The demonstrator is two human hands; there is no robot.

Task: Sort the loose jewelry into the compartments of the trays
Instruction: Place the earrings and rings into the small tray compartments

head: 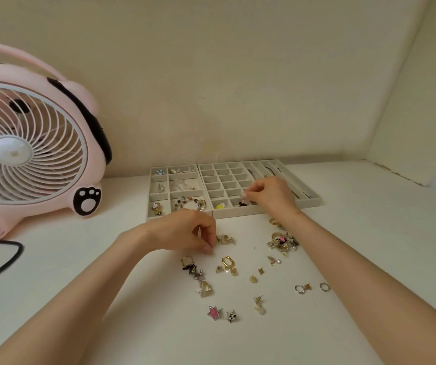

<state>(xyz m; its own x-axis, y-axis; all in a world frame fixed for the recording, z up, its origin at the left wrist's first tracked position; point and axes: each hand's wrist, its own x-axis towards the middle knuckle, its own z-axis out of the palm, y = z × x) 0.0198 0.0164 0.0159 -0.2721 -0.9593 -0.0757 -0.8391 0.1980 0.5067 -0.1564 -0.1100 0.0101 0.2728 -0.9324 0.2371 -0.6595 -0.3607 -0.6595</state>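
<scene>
The white tabletop (369,233) carries everything, with a pink fan (27,148) standing at its far left, well apart from the work; against the back wall two trays sit side by side and touching, the left tray (185,191) with wide compartments that already hold a beaded bracelet (190,202) and other bulkier pieces, the right tray (238,213) cut into a fine grid plus long slots, likely meant for small studs and chains; the right hand (269,193) reaches over the grid's near rows, its grip pinched on a small pale piece (244,195) held just above a compartment beside a dark piece (242,204), apparently to drop it in; the left hand (185,233) sits low on the tabletop with fingers curled, fingertips just beside a gold earring (225,239), and I cannot tell whether its grip holds anything; the loose jewelry (228,263) lies between the arms, a tangled heap (282,242) to the right, singles such as a pink star (214,312) spread nearer, so most sorting appears undone.
</scene>
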